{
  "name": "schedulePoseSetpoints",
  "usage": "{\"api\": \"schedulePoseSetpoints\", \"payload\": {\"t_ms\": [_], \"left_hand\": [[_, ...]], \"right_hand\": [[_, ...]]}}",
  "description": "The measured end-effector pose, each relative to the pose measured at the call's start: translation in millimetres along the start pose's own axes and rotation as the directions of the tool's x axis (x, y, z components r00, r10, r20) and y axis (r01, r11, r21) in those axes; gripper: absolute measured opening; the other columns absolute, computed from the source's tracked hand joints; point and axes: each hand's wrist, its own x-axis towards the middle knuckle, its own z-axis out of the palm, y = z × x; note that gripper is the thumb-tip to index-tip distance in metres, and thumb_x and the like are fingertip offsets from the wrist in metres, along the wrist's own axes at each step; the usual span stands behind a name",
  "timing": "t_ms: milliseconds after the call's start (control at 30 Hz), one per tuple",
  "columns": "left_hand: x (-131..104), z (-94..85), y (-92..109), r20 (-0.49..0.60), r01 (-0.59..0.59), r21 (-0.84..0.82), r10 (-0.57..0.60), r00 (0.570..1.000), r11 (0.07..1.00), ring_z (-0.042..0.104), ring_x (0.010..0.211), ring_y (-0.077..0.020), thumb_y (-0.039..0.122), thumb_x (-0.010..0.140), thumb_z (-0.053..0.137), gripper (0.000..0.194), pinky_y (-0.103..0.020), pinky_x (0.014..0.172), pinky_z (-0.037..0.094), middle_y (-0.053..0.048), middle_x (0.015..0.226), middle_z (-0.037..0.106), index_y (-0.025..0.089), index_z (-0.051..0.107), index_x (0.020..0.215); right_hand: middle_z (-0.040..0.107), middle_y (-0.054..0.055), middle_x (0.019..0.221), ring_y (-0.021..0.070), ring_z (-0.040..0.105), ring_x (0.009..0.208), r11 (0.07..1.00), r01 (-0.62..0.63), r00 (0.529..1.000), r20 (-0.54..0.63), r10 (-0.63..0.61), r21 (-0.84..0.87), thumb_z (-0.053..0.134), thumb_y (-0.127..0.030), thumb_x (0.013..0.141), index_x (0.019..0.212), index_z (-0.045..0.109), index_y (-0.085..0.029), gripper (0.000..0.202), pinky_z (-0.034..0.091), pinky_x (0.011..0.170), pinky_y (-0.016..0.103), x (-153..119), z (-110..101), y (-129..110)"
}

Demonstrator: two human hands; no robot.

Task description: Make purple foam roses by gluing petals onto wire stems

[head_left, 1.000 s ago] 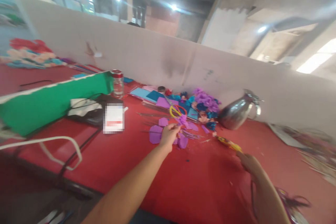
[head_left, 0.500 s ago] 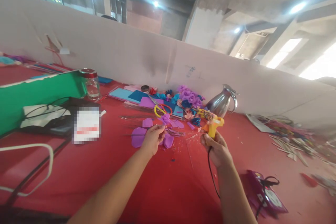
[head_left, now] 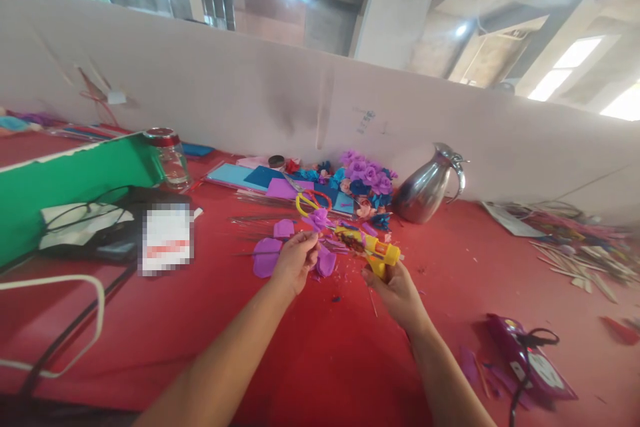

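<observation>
Pinched between the fingers of my left hand [head_left: 299,260] is a small purple paper flower [head_left: 317,219], its petals showing above the fingertips. My right hand [head_left: 399,291] is wrapped round the handle of a yellow glue gun [head_left: 376,251]. The gun's nozzle points left at the flower, close to it; whether they touch I cannot tell. Cut purple paper petals [head_left: 267,257] lie under and beside my left hand. Scissors with red and yellow handles [head_left: 306,205] rest just behind the flower.
Finished purple flowers [head_left: 367,170] and coloured paper sheets [head_left: 235,178] lie along the white partition [head_left: 225,93]. A steel jug [head_left: 425,187] stands at back right, a glass jar [head_left: 173,163] at back left. A purple pouch-like item [head_left: 530,360] with a black cable lies front right.
My right hand has swung the glue gun left and down, bringing its nozzle near the flower. My left hand keeps its hold almost in place. The view has shifted slightly.
</observation>
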Motion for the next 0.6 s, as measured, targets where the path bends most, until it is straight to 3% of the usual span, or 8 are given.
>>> {"api": "schedulePoseSetpoints", "payload": {"t_ms": [267, 433, 600], "left_hand": [[-1.9, 2.0, -0.4, 0.001, -0.039, 0.041, 0.039, 0.999, 0.998, 0.036, 0.039, -0.0007, 0.026, 0.054, 0.080, 0.028, -0.014, 0.040, 0.021, 0.004, 0.053, 0.052, 0.013, 0.057, 0.065], [-2.1, 1.9, -2.1, -0.006, -0.045, 0.070, 0.046, 0.999, 0.996, 0.035, 0.039, -0.0009, 0.029, 0.053, 0.080, 0.031, -0.015, 0.040, 0.020, 0.005, 0.052, 0.052, 0.014, 0.056, 0.065], [-4.6, 3.5, -3.0, 0.010, -0.058, 0.110, 0.057, 0.998, 0.992, 0.035, 0.038, -0.0011, 0.033, 0.053, 0.081, 0.033, -0.016, 0.039, 0.019, 0.005, 0.052, 0.051, 0.014, 0.055, 0.063]], "right_hand": [[0.064, 0.004, 0.089, 0.0158, 0.055, 0.072, 0.994, 0.077, 0.996, 0.044, -0.074, -0.075, 0.065, -0.037, 0.078, 0.110, 0.060, -0.020, 0.037, 0.045, 0.064, 0.025, -1.7, 2.5, 5.1], [0.055, 0.000, 0.068, 0.0111, 0.041, 0.055, 0.984, 0.072, 0.992, 0.116, -0.054, -0.164, 0.057, -0.040, 0.084, 0.106, 0.064, -0.017, 0.033, 0.036, 0.051, 0.022, -2.5, 5.0, -0.2], [0.055, 0.000, 0.070, 0.0113, 0.041, 0.056, 0.986, 0.053, 0.996, 0.076, -0.041, -0.158, 0.059, -0.041, 0.083, 0.105, 0.064, -0.017, 0.033, 0.035, 0.053, 0.023, -1.6, 5.5, 6.5]]}}
